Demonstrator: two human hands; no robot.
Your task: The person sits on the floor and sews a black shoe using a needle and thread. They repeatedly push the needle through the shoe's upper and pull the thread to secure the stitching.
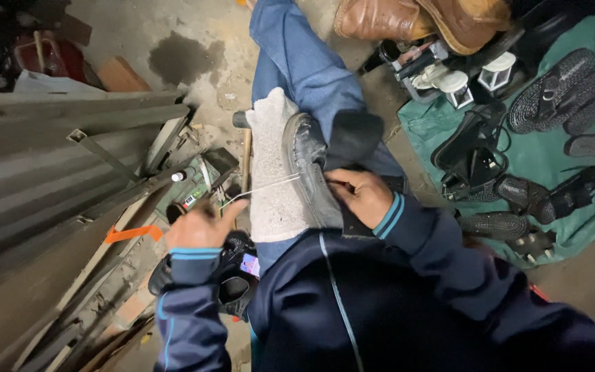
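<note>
The right hand (359, 196) clamps the black shoe (309, 172) on the lap cloth (273, 179); the left hand (201, 227), grip closed on taut thread (263, 187), could snap it by overpulling.

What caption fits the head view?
Left hand pulls thread taut from a black shoe steadied by the right hand.
</note>
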